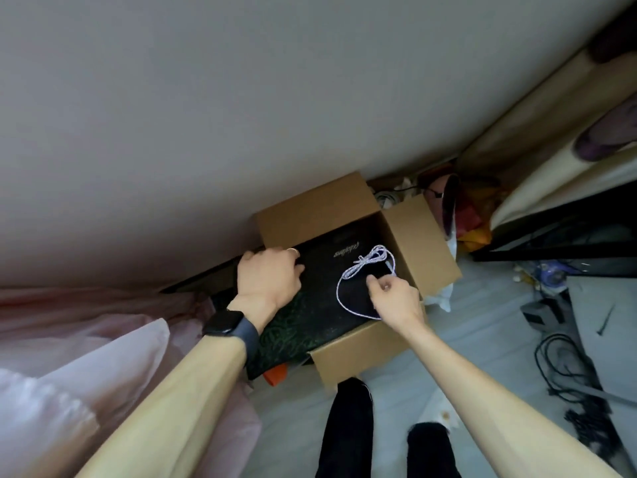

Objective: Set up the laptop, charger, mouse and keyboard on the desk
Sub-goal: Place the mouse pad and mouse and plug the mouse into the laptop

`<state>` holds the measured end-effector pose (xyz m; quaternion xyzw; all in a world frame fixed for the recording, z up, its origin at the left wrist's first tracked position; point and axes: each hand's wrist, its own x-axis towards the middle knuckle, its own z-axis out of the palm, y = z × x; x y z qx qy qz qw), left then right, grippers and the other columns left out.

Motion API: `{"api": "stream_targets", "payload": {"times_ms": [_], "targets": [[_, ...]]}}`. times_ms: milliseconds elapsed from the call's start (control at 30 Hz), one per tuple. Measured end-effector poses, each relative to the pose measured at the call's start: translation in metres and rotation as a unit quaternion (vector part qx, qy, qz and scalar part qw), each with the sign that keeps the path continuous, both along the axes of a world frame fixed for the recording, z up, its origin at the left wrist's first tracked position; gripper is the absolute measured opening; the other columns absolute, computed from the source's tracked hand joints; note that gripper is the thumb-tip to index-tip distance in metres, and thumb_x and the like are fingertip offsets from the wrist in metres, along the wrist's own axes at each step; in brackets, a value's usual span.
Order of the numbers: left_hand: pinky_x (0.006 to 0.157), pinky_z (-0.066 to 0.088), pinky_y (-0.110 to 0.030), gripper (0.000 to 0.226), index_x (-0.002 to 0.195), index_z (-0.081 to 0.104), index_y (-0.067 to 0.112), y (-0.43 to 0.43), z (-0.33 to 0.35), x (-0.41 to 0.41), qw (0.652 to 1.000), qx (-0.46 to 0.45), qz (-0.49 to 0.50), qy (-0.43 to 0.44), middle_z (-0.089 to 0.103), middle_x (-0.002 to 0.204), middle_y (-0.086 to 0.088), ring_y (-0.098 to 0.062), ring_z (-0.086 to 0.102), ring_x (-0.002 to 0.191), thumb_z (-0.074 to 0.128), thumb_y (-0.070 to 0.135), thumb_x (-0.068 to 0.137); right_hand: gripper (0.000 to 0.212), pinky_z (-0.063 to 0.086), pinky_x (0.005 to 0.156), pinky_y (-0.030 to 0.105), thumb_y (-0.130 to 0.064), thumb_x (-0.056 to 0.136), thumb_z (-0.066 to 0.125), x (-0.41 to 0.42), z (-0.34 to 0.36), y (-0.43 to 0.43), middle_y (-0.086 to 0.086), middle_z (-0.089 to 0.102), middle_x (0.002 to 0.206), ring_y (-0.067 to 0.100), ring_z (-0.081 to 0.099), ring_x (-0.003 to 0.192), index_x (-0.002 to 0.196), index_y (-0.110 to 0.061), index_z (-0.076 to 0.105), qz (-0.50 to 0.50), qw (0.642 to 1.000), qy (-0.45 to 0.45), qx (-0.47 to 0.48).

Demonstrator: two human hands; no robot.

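An open cardboard box point(348, 205) stands on the floor against the wall. Inside lies a flat black item point(320, 294) with a green pattern and pale lettering, perhaps a laptop sleeve or pad. A white braided cable point(362, 267) lies looped on top of it. My left hand point(269, 276), with a dark watch on the wrist and a ring, rests on the black item's left edge. My right hand point(393, 294) pinches the cable's loop near the box's right side. No laptop, mouse or keyboard is plainly visible.
Pink fabric point(86, 339) lies at the left. An orange object point(275, 372) pokes out under the box. Black cables point(565, 367) and a dark adapter point(541, 313) sit on the pale floor at right. A curtain point(551, 132) and dark furniture point(568, 232) stand at the right.
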<state>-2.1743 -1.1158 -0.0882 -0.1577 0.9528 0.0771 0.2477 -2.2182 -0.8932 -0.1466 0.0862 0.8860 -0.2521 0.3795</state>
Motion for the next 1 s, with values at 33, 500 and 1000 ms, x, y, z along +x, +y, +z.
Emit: {"api": "stream_targets", "payload": {"times_ms": [33,500,1000], "targets": [[0.083,0.044,-0.037,0.032,0.120,0.063,0.027,0.006,0.009,0.004,1.000,0.009,0.002,0.000,0.070,0.105,-0.001,-0.028,0.066,0.096,0.046,0.043,0.099,0.038,0.040,0.068,0.033,-0.046,0.099,0.048,0.002,0.017,0.009,0.000,0.068,0.076,0.027,0.059,0.086,0.081,-0.017,0.067,-0.016,1.000,0.015,-0.015],[0.064,0.050,-0.034,0.028,0.115,0.066,0.031,0.134,0.200,0.039,0.986,0.080,-0.039,0.142,0.068,0.094,0.006,-0.024,0.068,0.082,0.048,0.044,0.098,0.039,0.036,0.058,0.020,-0.030,0.097,0.057,0.056,0.291,0.177,0.008,0.055,0.064,0.014,0.043,0.060,0.067,-0.006,0.054,-0.095,0.976,0.174,-0.095],[0.100,0.035,-0.038,0.027,0.115,0.066,0.032,0.539,0.393,-0.011,0.805,0.077,-0.504,0.303,0.069,0.102,0.012,-0.017,0.061,0.107,0.049,0.043,0.098,0.047,0.030,0.051,0.028,-0.034,0.094,0.058,0.215,0.494,0.563,0.012,0.043,0.057,0.014,0.036,0.053,0.063,-0.001,0.046,-0.359,0.786,0.496,-0.081]]}}
